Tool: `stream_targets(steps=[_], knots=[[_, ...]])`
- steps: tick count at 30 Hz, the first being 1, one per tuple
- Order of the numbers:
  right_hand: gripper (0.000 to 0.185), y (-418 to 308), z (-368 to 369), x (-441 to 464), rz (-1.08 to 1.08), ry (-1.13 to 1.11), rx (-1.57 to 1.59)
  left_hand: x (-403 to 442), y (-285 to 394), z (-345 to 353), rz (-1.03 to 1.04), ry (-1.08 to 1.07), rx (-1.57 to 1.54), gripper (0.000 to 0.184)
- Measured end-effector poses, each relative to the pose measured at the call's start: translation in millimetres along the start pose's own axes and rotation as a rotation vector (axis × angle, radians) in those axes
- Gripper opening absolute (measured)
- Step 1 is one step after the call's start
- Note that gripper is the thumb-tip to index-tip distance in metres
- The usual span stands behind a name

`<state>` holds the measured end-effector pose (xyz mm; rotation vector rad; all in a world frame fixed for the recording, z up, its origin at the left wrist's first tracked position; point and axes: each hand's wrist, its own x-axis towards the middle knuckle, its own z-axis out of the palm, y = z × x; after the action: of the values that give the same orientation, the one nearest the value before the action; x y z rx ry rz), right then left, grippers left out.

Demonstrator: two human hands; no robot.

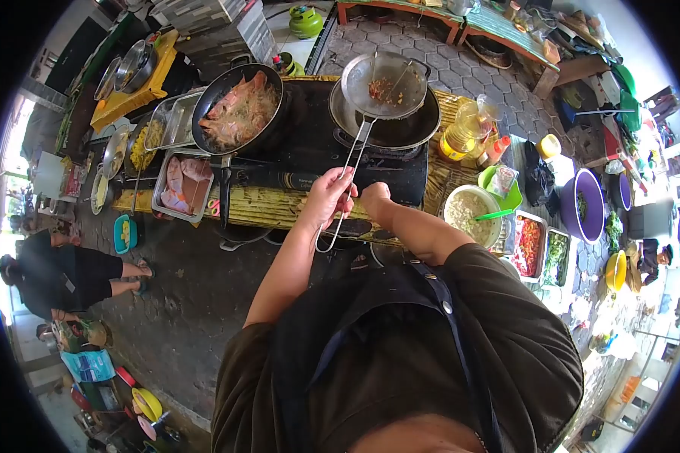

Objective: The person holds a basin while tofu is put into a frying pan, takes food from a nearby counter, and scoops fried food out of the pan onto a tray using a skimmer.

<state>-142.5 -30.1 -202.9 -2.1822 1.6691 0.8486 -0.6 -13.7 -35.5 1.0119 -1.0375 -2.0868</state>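
My left hand (329, 198) is closed around the long wire handle of a strainer (364, 75). The strainer's mesh bowl holds small reddish-brown fried bits and sits over a dark wok (415, 124) on the right burner. Beside the left hand, my right hand (376, 201) is at the front edge of the black stove (307, 124), its fingers curled; whatever they grip is hidden. On the left burner, a black frying pan (223, 149) holds pinkish-orange pieces (238, 109) in bubbling oil.
Left of the stove is a metal tray (159, 198) of raw pale meat. To the right stand an oil bottle (461, 140), a red-capped sauce bottle (494, 152), a bowl of pale mixture (461, 205) and trays of chopped chillies (528, 245) and greens. Another person (68, 272) stands far left.
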Motion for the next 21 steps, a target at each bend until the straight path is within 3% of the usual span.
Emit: stream_targets(steps=[1,3,7,12,21], knots=[[0.018,0,3,-2,0.001,-0.001,-0.001,-1,2,2,0.0,-0.001,-0.002,0.03],[0.023,-1,10,-10,0.021,0.232,-0.172,-4,6,5,0.042,-0.008,0.019,0.031],[0.025,6,19,-23,-0.034,0.326,-0.165,-5,14,8,0.082,-0.032,0.024,0.031],[0.022,19,28,-27,-0.246,0.492,-0.154,-3,10,10,0.09,-0.057,-0.001,0.033],[0.018,33,18,-28,-0.407,0.437,-0.1,-1,-14,14,-0.006,0.004,-0.006,0.03]])
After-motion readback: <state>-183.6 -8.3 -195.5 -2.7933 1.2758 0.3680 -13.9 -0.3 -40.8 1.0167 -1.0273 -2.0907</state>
